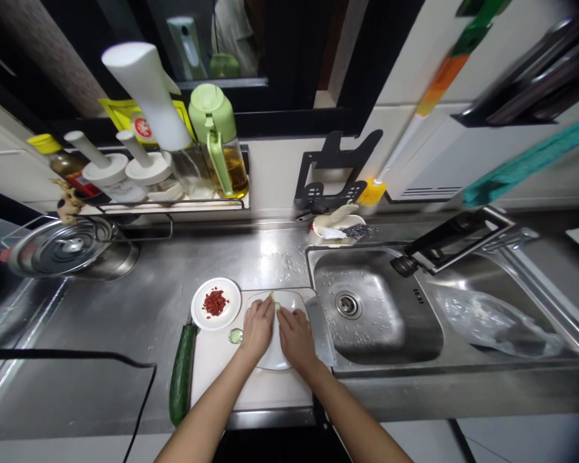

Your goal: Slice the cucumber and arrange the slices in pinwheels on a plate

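Note:
Both my hands are over a white plate (274, 361) on a pale cutting board (217, 379). My left hand (258, 328) is closed, with a small pale green piece, which looks like a cucumber slice (271, 296), at its fingertips. My right hand (296, 334) is closed beside it, its fingertips on another such slice (277, 307). The fingers partly hide both pieces. A cucumber end piece (235, 335) lies left of my left hand. Along the board's left edge rests a dark green cucumber (182, 376). Dried red berries (215, 302) fill the middle of a small white dish (199, 313).
A wide knife blade (322, 331) lies at the board's right side, near the sink (381, 315). Over the sink hangs a black faucet (434, 241). A lidded pot (72, 251), a seasoning rack (174, 207) and an oil bottle (219, 148) stand behind. A black cable (77, 354) crosses at left.

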The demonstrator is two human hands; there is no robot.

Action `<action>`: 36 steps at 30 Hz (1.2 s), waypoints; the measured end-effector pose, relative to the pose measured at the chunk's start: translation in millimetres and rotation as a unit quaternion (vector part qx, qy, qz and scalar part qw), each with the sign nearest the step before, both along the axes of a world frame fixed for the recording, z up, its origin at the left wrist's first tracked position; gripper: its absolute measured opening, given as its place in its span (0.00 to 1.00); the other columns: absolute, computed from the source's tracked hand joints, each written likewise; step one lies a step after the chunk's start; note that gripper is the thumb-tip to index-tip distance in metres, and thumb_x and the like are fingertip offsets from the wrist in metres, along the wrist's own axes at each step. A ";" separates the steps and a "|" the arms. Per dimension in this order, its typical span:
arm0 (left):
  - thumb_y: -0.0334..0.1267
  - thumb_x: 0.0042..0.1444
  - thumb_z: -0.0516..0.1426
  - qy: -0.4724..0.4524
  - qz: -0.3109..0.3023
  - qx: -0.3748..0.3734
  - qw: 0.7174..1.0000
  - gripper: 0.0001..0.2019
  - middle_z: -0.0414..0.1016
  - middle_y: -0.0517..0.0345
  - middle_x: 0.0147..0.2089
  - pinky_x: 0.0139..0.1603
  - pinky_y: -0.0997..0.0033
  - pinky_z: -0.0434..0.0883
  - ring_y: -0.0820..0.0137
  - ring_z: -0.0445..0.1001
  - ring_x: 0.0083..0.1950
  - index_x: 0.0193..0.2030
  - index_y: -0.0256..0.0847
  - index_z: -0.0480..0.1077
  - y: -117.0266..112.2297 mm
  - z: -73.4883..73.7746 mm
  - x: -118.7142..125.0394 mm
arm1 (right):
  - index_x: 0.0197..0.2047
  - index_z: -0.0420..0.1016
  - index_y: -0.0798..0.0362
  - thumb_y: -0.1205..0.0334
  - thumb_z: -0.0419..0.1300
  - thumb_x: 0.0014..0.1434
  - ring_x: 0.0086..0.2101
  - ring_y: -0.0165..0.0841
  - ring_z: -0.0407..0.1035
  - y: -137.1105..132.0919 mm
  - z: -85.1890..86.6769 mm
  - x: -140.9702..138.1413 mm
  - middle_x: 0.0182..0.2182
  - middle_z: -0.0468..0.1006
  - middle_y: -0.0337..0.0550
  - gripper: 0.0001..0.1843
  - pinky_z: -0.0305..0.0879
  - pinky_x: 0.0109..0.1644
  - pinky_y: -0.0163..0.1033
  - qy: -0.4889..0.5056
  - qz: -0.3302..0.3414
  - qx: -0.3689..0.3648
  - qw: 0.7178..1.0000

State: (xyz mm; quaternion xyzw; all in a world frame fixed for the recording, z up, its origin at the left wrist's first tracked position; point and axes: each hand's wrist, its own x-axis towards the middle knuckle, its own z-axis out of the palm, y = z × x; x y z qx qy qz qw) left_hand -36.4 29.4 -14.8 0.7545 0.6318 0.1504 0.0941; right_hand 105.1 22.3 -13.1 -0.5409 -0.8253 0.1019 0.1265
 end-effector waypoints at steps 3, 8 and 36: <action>0.30 0.60 0.49 0.008 -0.002 -0.005 1.000 0.19 0.64 0.50 0.61 0.48 0.60 0.65 0.61 0.61 0.53 0.58 0.41 0.64 1.0 -1.5 0.7 | 0.57 0.68 0.50 0.68 0.46 0.61 0.52 0.44 0.56 -2.2 -2.7 -0.5 0.55 0.69 0.45 0.22 0.56 0.49 0.47 -0.021 0.003 -0.006 1.000; 0.30 0.59 0.49 0.016 -0.004 -0.029 0.999 0.21 0.62 0.51 0.63 0.48 0.60 0.64 0.61 0.60 0.53 0.60 0.41 0.62 1.1 0.6 0.1 | 0.57 0.67 0.49 0.67 0.46 0.62 0.53 0.44 0.56 -2.7 -4.3 -1.7 0.56 0.69 0.44 0.22 0.56 0.50 0.47 -0.028 -0.001 -0.010 1.000; 0.28 0.57 0.48 -0.107 0.128 0.030 0.985 0.18 0.73 0.50 0.52 0.52 0.59 0.65 0.62 0.66 0.51 0.52 0.39 0.69 -12.0 26.2 -24.5 | 0.57 0.67 0.51 0.65 0.47 0.62 0.52 0.43 0.56 -9.3 4.4 1.1 0.55 0.68 0.46 0.21 0.57 0.49 0.48 0.002 -0.018 -0.035 0.999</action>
